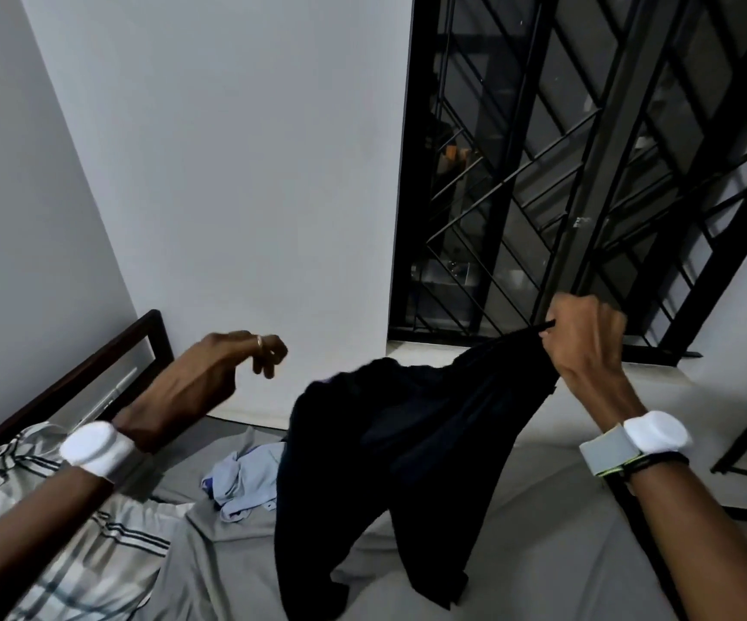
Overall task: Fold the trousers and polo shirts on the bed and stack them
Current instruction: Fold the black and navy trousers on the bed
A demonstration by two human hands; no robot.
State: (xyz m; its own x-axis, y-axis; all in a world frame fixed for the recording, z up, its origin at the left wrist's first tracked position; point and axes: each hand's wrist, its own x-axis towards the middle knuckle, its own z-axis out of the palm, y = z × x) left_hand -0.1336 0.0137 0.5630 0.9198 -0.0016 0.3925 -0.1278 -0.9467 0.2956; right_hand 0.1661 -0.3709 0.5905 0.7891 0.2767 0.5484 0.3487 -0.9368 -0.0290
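Dark garment in right hand, blue shirt on bed

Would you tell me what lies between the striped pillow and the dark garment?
In the head view, a crumpled light-blue garment lies on the bed there.

We see a dark garment hanging unfolded above the bed, lifted by one upper edge. Just beside it, a pale blue garment lies crumpled on the bed.

both arms raised: left hand loosely curled and empty, right hand clenched, gripping.
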